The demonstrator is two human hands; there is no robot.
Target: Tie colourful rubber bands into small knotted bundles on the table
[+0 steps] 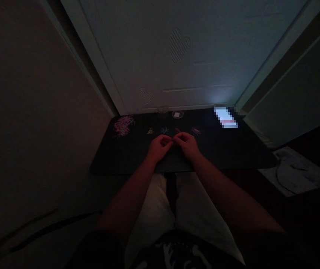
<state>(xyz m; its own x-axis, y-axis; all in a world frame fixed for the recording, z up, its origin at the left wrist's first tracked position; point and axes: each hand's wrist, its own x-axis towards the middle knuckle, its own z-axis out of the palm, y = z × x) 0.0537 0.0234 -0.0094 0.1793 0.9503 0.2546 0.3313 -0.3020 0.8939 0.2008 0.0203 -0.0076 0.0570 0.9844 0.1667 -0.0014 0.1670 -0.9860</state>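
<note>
Left hand (159, 148) and right hand (188, 145) met above dark table (129, 157), fingertips pinched narrow, anything held was unclear, small coloured piles (164, 130) lay farther away

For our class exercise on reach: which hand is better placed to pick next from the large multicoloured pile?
Left, probably: the left hand is nearer the large pile on the left of the table; the right hand is farther.

Tabletop (213, 149) matt blk, looks smooth; wall panel (137, 48) pale, matt w/ ribbed hearts (179, 45); trousers (204, 209) matt cloth; round dish (177, 114) clear, prob plastic or glass, can't tell
</note>
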